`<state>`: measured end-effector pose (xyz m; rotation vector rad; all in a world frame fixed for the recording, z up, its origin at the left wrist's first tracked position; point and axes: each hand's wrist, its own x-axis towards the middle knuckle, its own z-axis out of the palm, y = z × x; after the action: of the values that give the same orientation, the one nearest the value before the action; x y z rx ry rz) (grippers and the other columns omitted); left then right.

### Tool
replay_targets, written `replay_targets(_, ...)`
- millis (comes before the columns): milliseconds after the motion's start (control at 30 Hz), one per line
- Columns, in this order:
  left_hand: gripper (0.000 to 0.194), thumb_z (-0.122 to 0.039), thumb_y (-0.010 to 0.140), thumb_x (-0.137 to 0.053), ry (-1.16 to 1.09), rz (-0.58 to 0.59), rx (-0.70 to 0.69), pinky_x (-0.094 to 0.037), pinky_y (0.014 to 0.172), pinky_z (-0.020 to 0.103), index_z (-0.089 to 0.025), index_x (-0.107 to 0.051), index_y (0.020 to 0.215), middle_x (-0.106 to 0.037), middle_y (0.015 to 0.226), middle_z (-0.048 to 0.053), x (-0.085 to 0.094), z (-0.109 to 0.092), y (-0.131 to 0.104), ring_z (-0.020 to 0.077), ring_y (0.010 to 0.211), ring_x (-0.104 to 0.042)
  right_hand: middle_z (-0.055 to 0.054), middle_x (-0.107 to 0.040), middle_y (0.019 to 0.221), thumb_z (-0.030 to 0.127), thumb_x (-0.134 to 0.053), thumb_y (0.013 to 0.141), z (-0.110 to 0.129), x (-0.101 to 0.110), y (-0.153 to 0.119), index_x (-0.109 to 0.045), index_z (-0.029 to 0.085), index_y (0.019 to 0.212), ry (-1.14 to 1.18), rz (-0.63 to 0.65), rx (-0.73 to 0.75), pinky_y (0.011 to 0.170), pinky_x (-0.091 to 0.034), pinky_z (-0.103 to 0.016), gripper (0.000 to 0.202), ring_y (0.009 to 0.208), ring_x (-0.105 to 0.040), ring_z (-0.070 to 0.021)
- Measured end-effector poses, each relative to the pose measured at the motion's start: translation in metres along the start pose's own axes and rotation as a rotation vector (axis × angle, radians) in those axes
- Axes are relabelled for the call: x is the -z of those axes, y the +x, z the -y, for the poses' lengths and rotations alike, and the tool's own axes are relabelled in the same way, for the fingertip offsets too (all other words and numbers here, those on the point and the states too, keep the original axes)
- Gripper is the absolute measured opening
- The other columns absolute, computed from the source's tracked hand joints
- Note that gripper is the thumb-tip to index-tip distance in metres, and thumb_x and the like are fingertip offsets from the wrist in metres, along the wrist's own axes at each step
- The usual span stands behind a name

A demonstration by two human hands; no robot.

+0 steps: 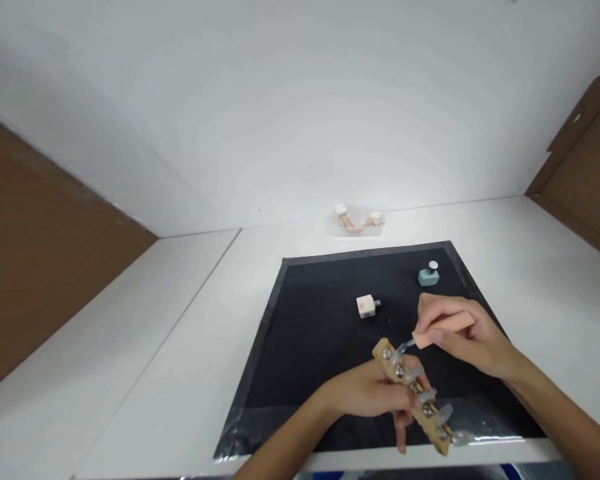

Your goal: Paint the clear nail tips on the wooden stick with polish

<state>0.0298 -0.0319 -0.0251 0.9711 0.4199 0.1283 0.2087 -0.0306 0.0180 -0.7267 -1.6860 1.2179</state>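
Note:
My left hand (pixel 375 390) is closed around a wooden strip (pixel 383 348) with several metal screws and clear false nail tips (pixel 444 415) along it. The strip slants down to the right, and some of my left fingers are hidden behind it. Between the thumb and fingers of my right hand (pixel 473 337) is a nail polish brush (pixel 447 329) with a peach-coloured handle. Its bristle end meets the uppermost nail tip, near the strip's top end. Beyond my hands, a small white square bottle (pixel 366 306) with a greyish neck rests on the black mat.
A teal bottle (pixel 429 277) with a silvery round top stands at the mat's far right. Behind the black mat (pixel 325 263), a clear tray (pixel 357 232) holds two white bottles with peach caps. Brown panels (pixel 40 253) border the white table on both sides.

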Motion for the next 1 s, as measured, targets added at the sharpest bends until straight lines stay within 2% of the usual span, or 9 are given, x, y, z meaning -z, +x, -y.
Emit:
replay_targets(233, 0.038, -0.048, 0.065, -0.067, 0.013, 0.028, 0.026, -0.048, 0.04, 0.02, -0.015, -0.052, 0.075, -0.046, 0.044, -0.008, 0.0003, -0.0006, 0.0003, 0.0075, 0.038, -0.051, -0.001, -0.056, 0.061, 0.032, -0.056, 0.087, 0.0026, -0.0012, 0.0018, -0.067, 0.019, 0.08, 0.009, 0.058, 0.071, 0.054, -0.036, -0.026, 0.019, 0.059, -0.047, -0.0136)
replay_targets(400, 0.028, -0.036, 0.065, -0.07, -0.039, 0.028, 0.016, -0.05, 0.043, 0.022, -0.016, -0.053, 0.075, -0.05, 0.049, -0.008, 0.0023, 0.0026, -0.0024, 0.0072, 0.041, -0.052, -0.001, -0.057, 0.062, 0.031, -0.055, 0.088, 0.0017, -0.0018, 0.0031, -0.066, 0.02, 0.078, -0.027, -0.022, 0.088, 0.054, -0.036, -0.027, 0.019, 0.06, -0.047, -0.014)
replay_targets(467, 0.024, -0.032, 0.065, -0.068, -0.036, 0.039, 0.014, -0.05, 0.043, 0.022, -0.016, -0.053, 0.076, -0.049, 0.05, -0.008, 0.0033, 0.0026, -0.0025, 0.0067, 0.041, -0.051, -0.001, -0.057, 0.06, 0.033, -0.054, 0.088, 0.0027, -0.0027, 0.0035, -0.066, 0.02, 0.077, -0.002, -0.009, 0.123, 0.053, -0.036, -0.027, 0.021, 0.059, -0.047, -0.0142)
replay_targets(600, 0.023, -0.031, 0.067, -0.066, -0.017, 0.07, 0.02, -0.049, 0.042, 0.021, -0.015, -0.054, 0.077, -0.046, 0.047, -0.009, 0.0041, 0.0029, -0.0014, 0.0069, 0.041, -0.051, -0.002, -0.06, 0.06, 0.032, -0.055, 0.088, 0.0027, -0.002, 0.003, -0.069, 0.02, 0.078, -0.026, 0.036, 0.113, 0.052, -0.036, -0.027, 0.021, 0.059, -0.047, -0.0141)
replay_targets(767, 0.021, -0.029, 0.067, -0.064, -0.032, 0.076, 0.018, -0.05, 0.045, 0.022, -0.015, -0.053, 0.078, -0.047, 0.047, -0.009, 0.0052, 0.0077, -0.0021, 0.0066, 0.041, -0.051, -0.003, -0.062, 0.062, 0.031, -0.053, 0.089, -0.0004, -0.0004, 0.0009, -0.07, 0.02, 0.071, -0.075, -0.043, 0.154, 0.054, -0.038, -0.03, 0.027, 0.058, -0.048, -0.0149)
replay_targets(900, 0.02, -0.027, 0.068, -0.064, -0.041, 0.096, 0.027, -0.05, 0.046, 0.023, -0.015, -0.054, 0.079, -0.047, 0.048, -0.009, 0.0039, 0.0057, -0.0018, 0.0069, 0.043, -0.051, -0.003, -0.06, 0.06, 0.029, -0.057, 0.086, 0.0013, -0.0028, 0.0016, -0.069, 0.019, 0.079, -0.024, 0.037, 0.143, 0.052, -0.038, -0.028, 0.017, 0.059, -0.048, -0.0149)
replay_targets(1000, 0.022, -0.029, 0.066, -0.066, -0.055, 0.095, 0.032, -0.05, 0.045, 0.022, -0.014, -0.053, 0.077, -0.05, 0.05, -0.007, 0.0028, 0.0036, -0.002, 0.0069, 0.044, -0.052, -0.004, -0.062, 0.062, 0.026, -0.055, 0.087, 0.0008, -0.0023, 0.002, -0.07, 0.019, 0.077, -0.082, 0.048, 0.147, 0.052, -0.038, -0.028, 0.019, 0.059, -0.048, -0.0148)
